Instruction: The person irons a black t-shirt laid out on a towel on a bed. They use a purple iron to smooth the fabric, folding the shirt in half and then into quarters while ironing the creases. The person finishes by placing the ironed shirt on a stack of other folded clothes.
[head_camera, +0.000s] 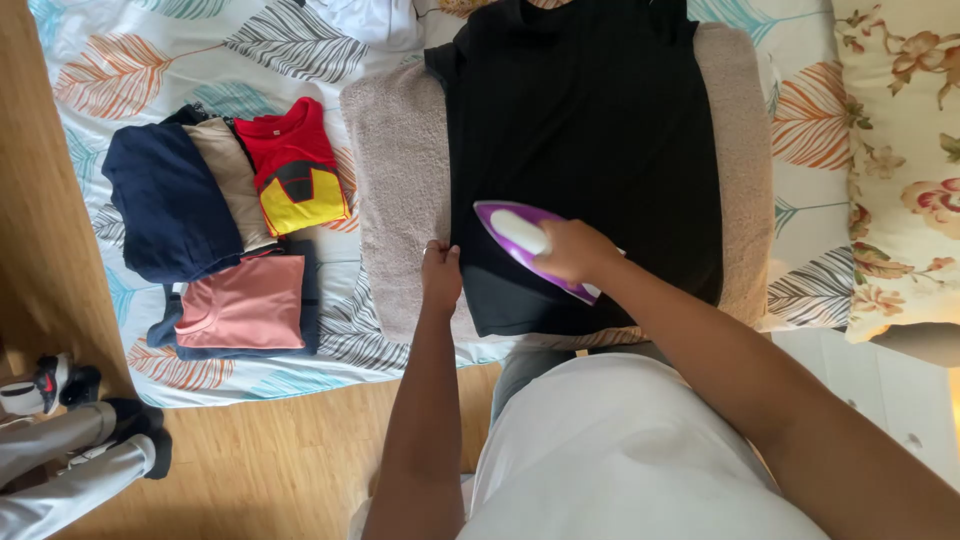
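Right hand: your right hand (572, 250) is closed around the handle of the purple and white iron (530, 243), which rests flat on the black shirt (590, 130), at about 6 o'clock on it.
Left hand: your left hand (440, 275) pinches the shirt's hem edge at about 8 o'clock, fingers closed on the cloth, just beside the iron's tip.
Shirt: it lies spread on a beige towel (395, 160) on the bed, whose leaf-print sheet (150, 60) shows at 10 o'clock.
Burn risk: the iron's tip points toward your left fingers; a slide to 9 o'clock could reach them.
Scorch risk: if you let the iron sit in one place, the dark cloth may shine or mark.
Crease risk: slack at the hem could be pressed into a fold.
Folded pile: navy, tan, red-and-yellow and pink clothes (225, 230) lie at 9 o'clock.
Labels: no packages or signs in view; the red top bears a yellow and dark shape.
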